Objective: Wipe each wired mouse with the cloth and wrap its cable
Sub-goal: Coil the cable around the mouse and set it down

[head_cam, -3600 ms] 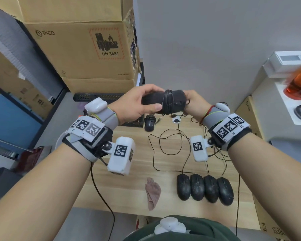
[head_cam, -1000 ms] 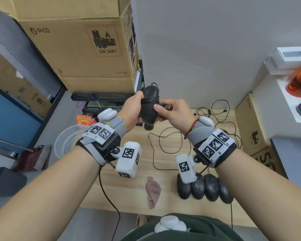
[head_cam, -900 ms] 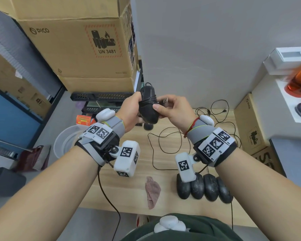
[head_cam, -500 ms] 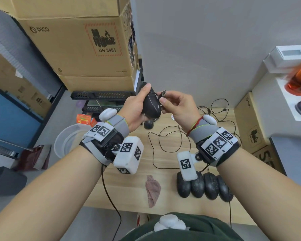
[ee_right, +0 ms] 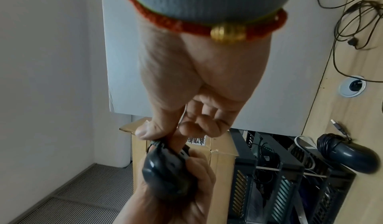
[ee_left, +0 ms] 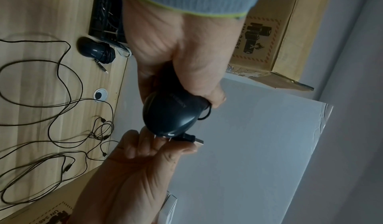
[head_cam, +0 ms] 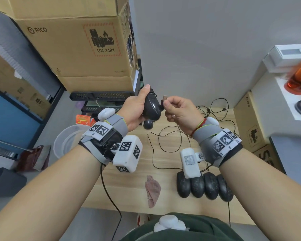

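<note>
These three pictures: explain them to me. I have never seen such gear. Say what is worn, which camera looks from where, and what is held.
No robot: a person wears a head camera and one on each wrist. The head view looks down at both arms; the wrist views look along each hand. The left hand grips a black mouse with its cable wound round it. The right hand pinches the cable's USB plug. On the wooden desk lie a pink cloth, four more mice in a row, a wrapped mouse and loose cables.

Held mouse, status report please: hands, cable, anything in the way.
Left hand grips the mouse, cable wound round it. Right hand pinches the USB plug beside it, end not yet tucked. Nothing in the way.
</note>
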{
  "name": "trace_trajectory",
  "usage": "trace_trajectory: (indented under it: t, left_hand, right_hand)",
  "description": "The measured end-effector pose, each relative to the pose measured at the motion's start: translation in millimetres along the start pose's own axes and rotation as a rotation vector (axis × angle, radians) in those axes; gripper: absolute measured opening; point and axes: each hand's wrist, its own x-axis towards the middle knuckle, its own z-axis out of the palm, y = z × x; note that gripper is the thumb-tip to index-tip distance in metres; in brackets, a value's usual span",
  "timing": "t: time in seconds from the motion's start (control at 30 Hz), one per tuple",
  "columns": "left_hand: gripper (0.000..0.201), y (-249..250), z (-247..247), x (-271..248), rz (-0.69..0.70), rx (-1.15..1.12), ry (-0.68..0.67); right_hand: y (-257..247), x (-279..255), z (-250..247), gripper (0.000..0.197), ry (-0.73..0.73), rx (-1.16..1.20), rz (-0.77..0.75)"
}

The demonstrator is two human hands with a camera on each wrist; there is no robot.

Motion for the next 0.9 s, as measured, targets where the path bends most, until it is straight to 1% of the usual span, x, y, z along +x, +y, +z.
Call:
trace_trajectory:
  t: [0.1,0.17,0.23,0.3,0.4,0.43,0.5,0.57,0.7,0.83,0.9]
  left_hand:
    - [0.059,0,-1,2,0.01,0.046,-0.001]
    - [0.065,-1,-1,1,0.02,0.102,-0.018]
    - [0.066,-1,0,1,0.037,0.147,-0.036]
    - [0.062,-1,2,0,0.05,0.195,-0.057]
    - [0.046,-2,3,0,0.077,0.282,-0.085]
    - [0.044,-2,3,0,0.087,0.301,-0.085]
    - [0.042,-4,2,1,0.105,0.336,-0.085]
    - [0.042,-4,1,3,0.141,0.379,-0.079]
    - [0.05,-2,1,4,0.241,0.495,-0.045]
    - [0.04,1,4,2,0.293,0.506,-0.015]
    - [0.033,0,4,1,0.303,0.496,0.004]
  right_hand:
    - [-5,0,-6,0.013,-0.078,-0.02,0.087]
    - [-8,1,-10,0.014,-0.13,-0.07,0.146]
    - [-13,3,-14,0.015,-0.187,-0.125,0.203]
    - [-19,7,-18,0.022,-0.251,-0.17,0.292]
    - [-26,12,-21,0.034,-0.32,-0.23,0.399]
    - [-27,12,-21,0.032,-0.33,-0.239,0.417]
    - [-31,11,-19,0.018,-0.339,-0.235,0.44]
    - [-35,10,-18,0.017,-0.351,-0.222,0.465]
    - [-39,8,-13,0.018,-0.325,-0.143,0.465]
    - [-33,11,-12,0.011,-0.199,-0.005,0.382]
    - [-30,11,-9,0.01,-0.122,-0.01,0.34]
